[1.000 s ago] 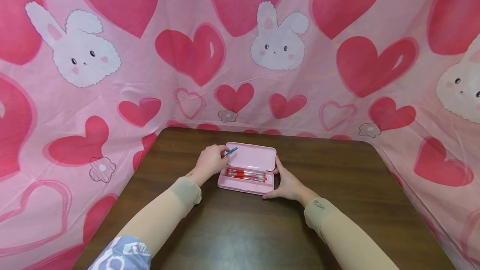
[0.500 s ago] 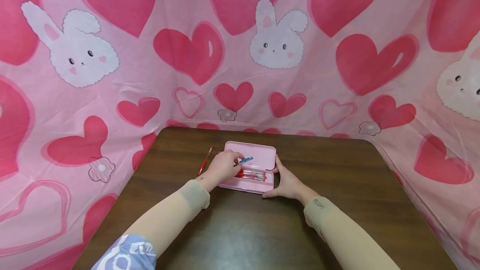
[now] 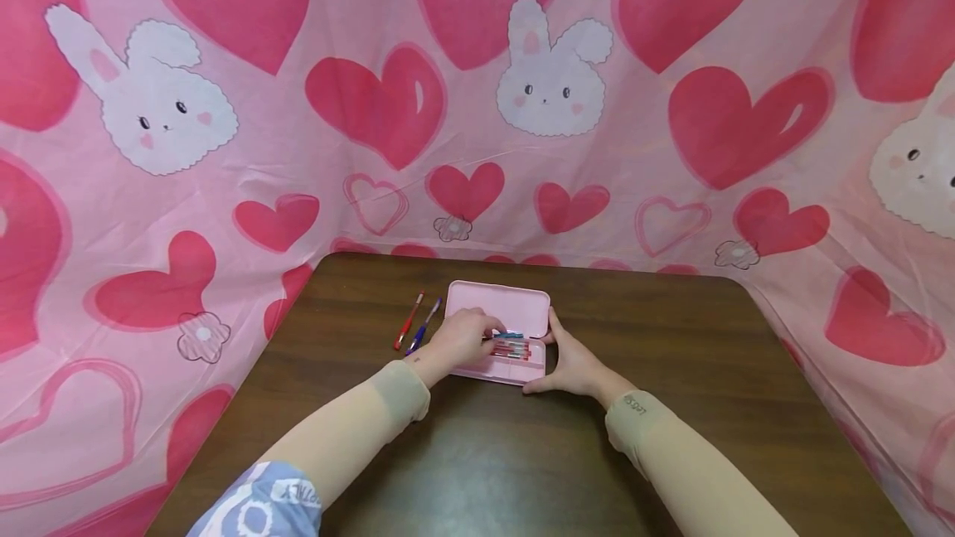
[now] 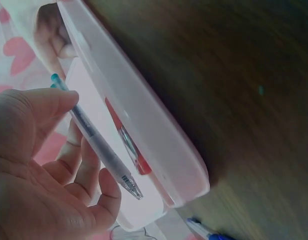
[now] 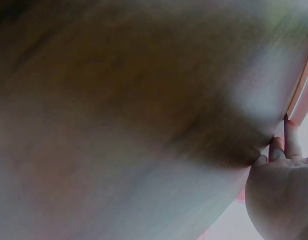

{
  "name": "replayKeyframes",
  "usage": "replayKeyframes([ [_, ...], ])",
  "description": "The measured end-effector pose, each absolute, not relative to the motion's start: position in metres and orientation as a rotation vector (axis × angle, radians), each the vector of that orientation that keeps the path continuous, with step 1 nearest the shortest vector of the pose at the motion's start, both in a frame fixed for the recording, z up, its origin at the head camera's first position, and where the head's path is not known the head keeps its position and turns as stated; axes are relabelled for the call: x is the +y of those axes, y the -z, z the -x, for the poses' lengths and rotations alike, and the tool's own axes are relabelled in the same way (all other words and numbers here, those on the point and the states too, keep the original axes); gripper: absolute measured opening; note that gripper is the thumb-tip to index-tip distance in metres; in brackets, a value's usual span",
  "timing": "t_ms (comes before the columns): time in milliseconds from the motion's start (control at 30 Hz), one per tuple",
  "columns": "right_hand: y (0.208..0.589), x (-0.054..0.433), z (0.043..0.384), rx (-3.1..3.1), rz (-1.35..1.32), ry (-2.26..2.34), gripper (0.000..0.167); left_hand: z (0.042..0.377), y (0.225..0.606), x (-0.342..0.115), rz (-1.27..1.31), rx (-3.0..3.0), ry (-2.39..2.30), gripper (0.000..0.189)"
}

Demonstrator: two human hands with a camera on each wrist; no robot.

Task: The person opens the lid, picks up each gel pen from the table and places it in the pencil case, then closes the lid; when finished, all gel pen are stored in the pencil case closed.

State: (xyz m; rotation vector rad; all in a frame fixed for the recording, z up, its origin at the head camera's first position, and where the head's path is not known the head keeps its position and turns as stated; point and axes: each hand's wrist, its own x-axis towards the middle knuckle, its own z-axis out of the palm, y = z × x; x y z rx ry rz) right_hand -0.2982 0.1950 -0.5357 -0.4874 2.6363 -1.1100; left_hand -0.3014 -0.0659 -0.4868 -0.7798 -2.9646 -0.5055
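A pink pencil case [image 3: 526, 305] lies with its lid raised on the brown table. My left hand [image 3: 464, 336] is over its tray, pinching a slim pen [image 4: 104, 152] with a clear barrel and teal end between thumb and fingers. In the left wrist view that pen slants across the case's opening. Several red-and-clear pens [image 3: 516, 350] lie in the back compartment, partly hidden by the left hand. At the case's right end, my right hand [image 3: 573, 363] grips it, thumb at the front corner and fingers near the hinge side.
Left of the case, a red pen [image 3: 408, 323] and a blue pen [image 3: 423, 327] lie side by side on the table [image 3: 477, 446]. Behind the table's back edge hangs a pink cloth [image 3: 627, 147] printed with hearts and rabbits.
My left hand has carried the teal pen rightward and down from beside the lid to over the tray. The red and blue pens on the table have come into sight. My right hand stays put.
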Motion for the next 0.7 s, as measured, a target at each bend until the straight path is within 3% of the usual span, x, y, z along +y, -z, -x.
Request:
replayKeyframes([
  [700, 0.538, 0.197, 0.299, 2.621, 0.476, 1.122, 0.16, 0.303, 0.503, -0.061, 0.88, -3.002, 0.428, 0.026],
])
